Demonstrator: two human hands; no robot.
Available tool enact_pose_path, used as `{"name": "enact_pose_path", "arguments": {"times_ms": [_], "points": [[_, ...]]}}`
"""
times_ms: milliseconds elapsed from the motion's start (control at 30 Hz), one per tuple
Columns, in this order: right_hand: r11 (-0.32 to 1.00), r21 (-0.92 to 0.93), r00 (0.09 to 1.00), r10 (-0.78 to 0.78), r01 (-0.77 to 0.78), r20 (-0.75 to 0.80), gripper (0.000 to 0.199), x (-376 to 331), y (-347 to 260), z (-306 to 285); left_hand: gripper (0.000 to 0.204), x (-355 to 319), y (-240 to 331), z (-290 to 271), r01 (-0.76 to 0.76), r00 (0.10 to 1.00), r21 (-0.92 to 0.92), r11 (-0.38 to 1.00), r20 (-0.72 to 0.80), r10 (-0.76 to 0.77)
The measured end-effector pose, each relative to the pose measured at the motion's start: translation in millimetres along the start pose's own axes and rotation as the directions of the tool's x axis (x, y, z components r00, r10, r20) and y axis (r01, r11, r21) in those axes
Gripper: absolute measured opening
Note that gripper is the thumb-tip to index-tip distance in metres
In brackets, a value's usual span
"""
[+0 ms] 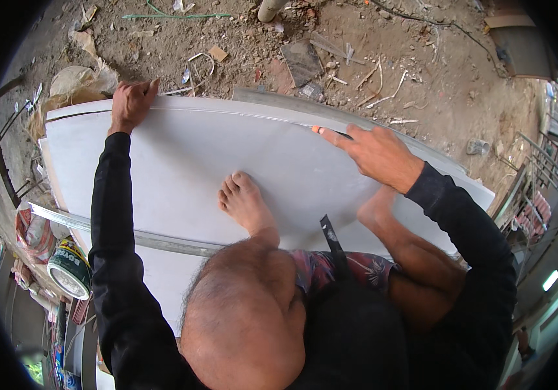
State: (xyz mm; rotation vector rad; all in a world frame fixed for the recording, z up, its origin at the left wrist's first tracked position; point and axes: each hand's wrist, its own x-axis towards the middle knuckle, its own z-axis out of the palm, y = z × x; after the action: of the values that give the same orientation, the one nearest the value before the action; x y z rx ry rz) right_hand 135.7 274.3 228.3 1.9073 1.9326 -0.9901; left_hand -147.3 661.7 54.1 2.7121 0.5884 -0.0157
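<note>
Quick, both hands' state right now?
Left hand: closed over the far edge of the white board.
Right hand: closed, holding a slim orange-tipped tool, exact kind unclear.

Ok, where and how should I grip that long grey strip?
Probably take the long grey strip by its left end, from the left: that thin end juts past the white boards, while the left leg hides the strip farther right.
</note>
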Motion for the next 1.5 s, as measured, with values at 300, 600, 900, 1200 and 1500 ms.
{"name": "enact_pose_path", "arguments": {"times_ms": [300, 600, 900, 1200, 1500], "points": [[1.0, -0.019, 0.999, 0.016, -0.017, -0.031, 0.059, -1.5, 3.6, 21.6, 0.044, -2.1, 8.9, -9.4, -0.032, 0.997, -0.025, 0.999, -0.069, 0.03], [0.999, -0.02, 0.99, -0.028, 0.026, -0.141, 0.05, -0.2, 12.3, 37.3, 0.034, -36.9, -75.1, 47.6, -0.045, 0.991, 0.102, 0.994, 0.132, 0.031], [0.981, -0.096, 0.966, -0.185, 0.17, -0.182, 0.05, 6.9, 40.6, 41.7, 0.06, 54.4, 191.5, 23.4, -0.057, 0.584, -0.148, 0.987, 0.797, 0.153], [0.966, -0.09, 0.903, -0.258, 0.242, -0.345, 0.051, -12.3, 48.5, 82.8, 0.059, 20.4, 202.1, 33.7, 0.077, 0.769, 0.123, 0.989, 0.625, -0.137], [0.96, -0.092, 0.936, -0.28, 0.266, -0.212, 0.048, -20.6, 56.2, 69.6, 0.041, 20.1, 249.3, 39.9, 0.329, 0.746, 0.125, 0.936, 0.574, -0.339]]}}
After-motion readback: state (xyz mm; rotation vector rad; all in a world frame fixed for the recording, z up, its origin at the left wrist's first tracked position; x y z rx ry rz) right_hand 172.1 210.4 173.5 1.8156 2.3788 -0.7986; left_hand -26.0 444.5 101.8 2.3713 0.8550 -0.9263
